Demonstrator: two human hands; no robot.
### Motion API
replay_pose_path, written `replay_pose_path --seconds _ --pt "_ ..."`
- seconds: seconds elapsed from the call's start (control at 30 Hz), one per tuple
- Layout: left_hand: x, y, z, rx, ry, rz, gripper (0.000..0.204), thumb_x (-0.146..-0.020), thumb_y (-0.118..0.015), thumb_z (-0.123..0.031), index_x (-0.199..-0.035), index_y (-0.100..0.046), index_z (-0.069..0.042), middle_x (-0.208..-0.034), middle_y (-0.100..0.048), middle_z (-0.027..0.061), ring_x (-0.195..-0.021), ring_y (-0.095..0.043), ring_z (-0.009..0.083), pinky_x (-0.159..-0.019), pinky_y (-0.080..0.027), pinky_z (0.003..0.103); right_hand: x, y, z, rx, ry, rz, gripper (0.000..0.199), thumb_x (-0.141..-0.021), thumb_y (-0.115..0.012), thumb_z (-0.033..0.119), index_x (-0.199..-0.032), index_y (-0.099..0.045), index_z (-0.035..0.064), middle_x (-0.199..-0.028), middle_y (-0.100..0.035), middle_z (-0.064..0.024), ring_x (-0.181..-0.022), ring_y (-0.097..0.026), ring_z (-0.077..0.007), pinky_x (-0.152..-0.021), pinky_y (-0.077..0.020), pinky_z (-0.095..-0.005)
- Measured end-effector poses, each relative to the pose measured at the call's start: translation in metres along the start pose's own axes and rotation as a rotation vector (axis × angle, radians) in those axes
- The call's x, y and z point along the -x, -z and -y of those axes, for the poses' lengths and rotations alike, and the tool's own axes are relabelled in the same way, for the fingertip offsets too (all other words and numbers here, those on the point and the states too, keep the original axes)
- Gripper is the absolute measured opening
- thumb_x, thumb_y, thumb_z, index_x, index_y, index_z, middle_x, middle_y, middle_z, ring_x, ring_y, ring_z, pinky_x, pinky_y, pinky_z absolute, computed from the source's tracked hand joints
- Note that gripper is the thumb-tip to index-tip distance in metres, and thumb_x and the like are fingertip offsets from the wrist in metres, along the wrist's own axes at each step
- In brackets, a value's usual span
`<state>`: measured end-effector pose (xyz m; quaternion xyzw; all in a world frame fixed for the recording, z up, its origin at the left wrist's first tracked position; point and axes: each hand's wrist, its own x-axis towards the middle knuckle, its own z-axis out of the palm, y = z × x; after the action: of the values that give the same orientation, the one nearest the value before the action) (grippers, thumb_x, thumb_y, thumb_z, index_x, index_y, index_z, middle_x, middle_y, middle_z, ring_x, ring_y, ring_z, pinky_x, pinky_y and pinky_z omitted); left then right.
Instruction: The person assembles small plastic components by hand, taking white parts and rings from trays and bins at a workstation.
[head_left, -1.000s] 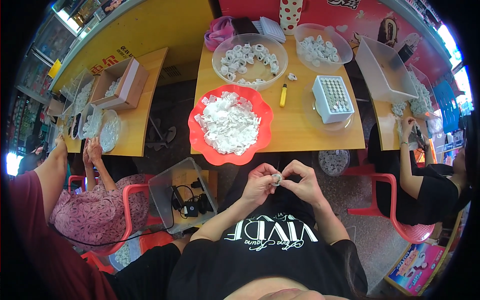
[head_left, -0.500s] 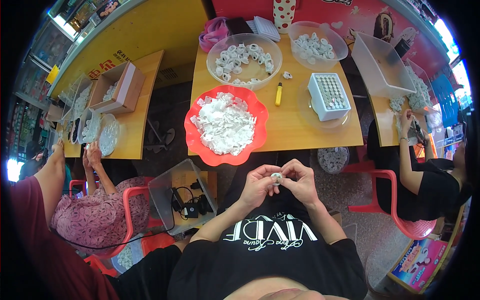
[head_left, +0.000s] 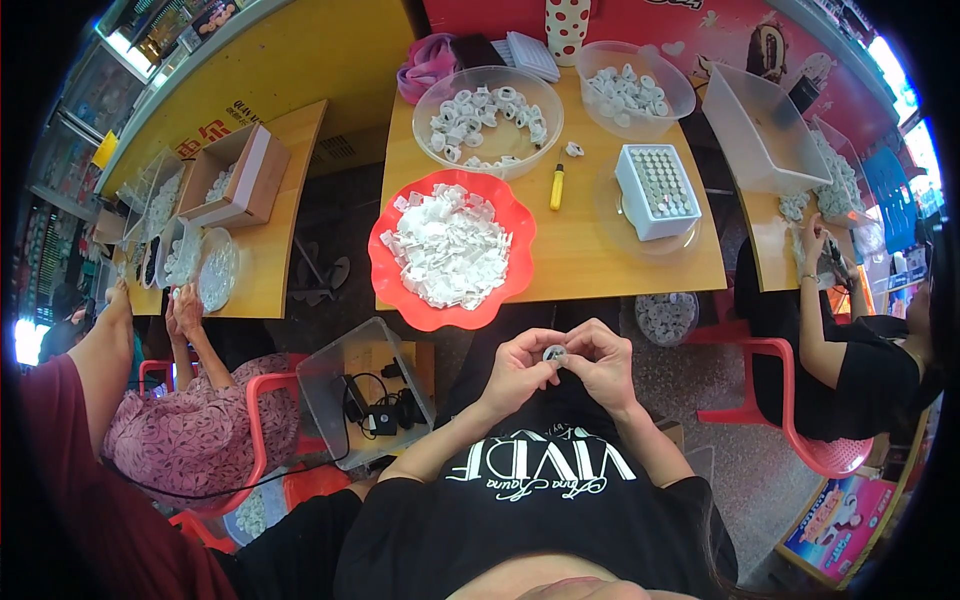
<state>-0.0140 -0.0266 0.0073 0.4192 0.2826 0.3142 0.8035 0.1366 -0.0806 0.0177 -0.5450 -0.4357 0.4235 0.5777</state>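
Note:
My left hand (head_left: 517,371) and my right hand (head_left: 603,362) meet over my lap, just below the table's near edge. Both pinch one small round white part (head_left: 554,353) between their fingertips. Straight ahead on the wooden table (head_left: 585,250) sits a red scalloped bowl (head_left: 392,290) heaped with white plastic pieces (head_left: 447,246). Behind it is a clear bowl (head_left: 487,108) of white ring-shaped parts. At the right stands a white square tray (head_left: 657,190) filled with rows of small round parts.
A yellow marker (head_left: 557,186) lies mid-table. A second clear bowl (head_left: 635,90) and a clear bin (head_left: 762,128) sit at the far right. A clear box with cables (head_left: 365,398) stands on the floor left of me. People work at tables on both sides, on red chairs (head_left: 805,440).
My hands keep working the same small part together over my lap. The view has shifted slightly, so the table appears a little lower in the picture.

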Motion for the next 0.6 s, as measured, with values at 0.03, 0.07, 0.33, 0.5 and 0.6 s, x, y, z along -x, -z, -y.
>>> replay_pose_path --seconds 0.03,0.07,0.33,0.5,0.6 --pt "-0.001 -0.001 -0.002 -0.042 -0.015 -0.002 0.026 -0.086 -0.062 -0.001 -0.111 -0.059 0.001 -0.088 -0.066 0.0063 -0.062 -0.060 0.0073 -0.049 -0.043 0.017 -0.001 0.001 0.001 0.015 0.021 -0.001 0.010 -0.074 -0.071 -0.007 -0.076 -0.063 -0.0016 -0.085 -0.060 -0.0051 -0.075 -0.061 -0.0087 -0.063 -0.0497 -0.0214" --pt "-0.002 0.000 -0.001 -0.043 -0.017 -0.002 0.026 -0.086 -0.062 -0.001 -0.111 -0.059 0.001 -0.088 -0.066 0.0063 -0.062 -0.060 0.0073 -0.049 -0.043 0.017 -0.002 0.002 0.000 0.015 0.023 0.000 0.010 -0.074 -0.071 -0.007 -0.076 -0.063 -0.0016 -0.085 -0.060 -0.0051 -0.075 -0.061 -0.0087 -0.063 -0.0497 -0.0214" --pt "-0.005 0.013 0.010 0.087 0.037 -0.041 0.024 -0.088 -0.062 -0.005 -0.111 -0.057 0.001 -0.085 -0.065 0.0047 -0.055 -0.054 0.0056 -0.046 -0.040 0.017 0.001 0.008 -0.007 -0.227 -0.205 0.088 0.007 -0.080 -0.064 -0.009 -0.086 -0.065 -0.0065 -0.091 -0.061 -0.0072 -0.081 -0.061 -0.0121 -0.074 -0.0499 -0.0240" --pt "-0.005 0.022 0.019 0.049 0.007 -0.083 0.024 -0.089 -0.061 -0.006 -0.111 -0.056 0.000 -0.086 -0.065 0.0049 -0.057 -0.054 0.0060 -0.047 -0.041 0.017 0.002 0.000 0.002 -0.022 -0.104 0.079 0.008 -0.081 -0.062 -0.008 -0.087 -0.065 -0.0043 -0.090 -0.061 -0.0063 -0.079 -0.060 -0.0113 -0.070 -0.0478 -0.0226" --pt "-0.008 0.033 0.017 0.065 0.074 -0.054 0.027 -0.088 -0.061 -0.005 -0.113 -0.054 0.000 -0.093 -0.066 0.0080 -0.063 -0.059 0.0090 -0.052 -0.044 0.020 -0.014 -0.005 0.023 0.204 0.107 0.024 0.010 -0.079 -0.062 -0.009 -0.087 -0.064 -0.0028 -0.087 -0.060 -0.0063 -0.077 -0.058 -0.0113 -0.066 -0.0458 -0.0225"
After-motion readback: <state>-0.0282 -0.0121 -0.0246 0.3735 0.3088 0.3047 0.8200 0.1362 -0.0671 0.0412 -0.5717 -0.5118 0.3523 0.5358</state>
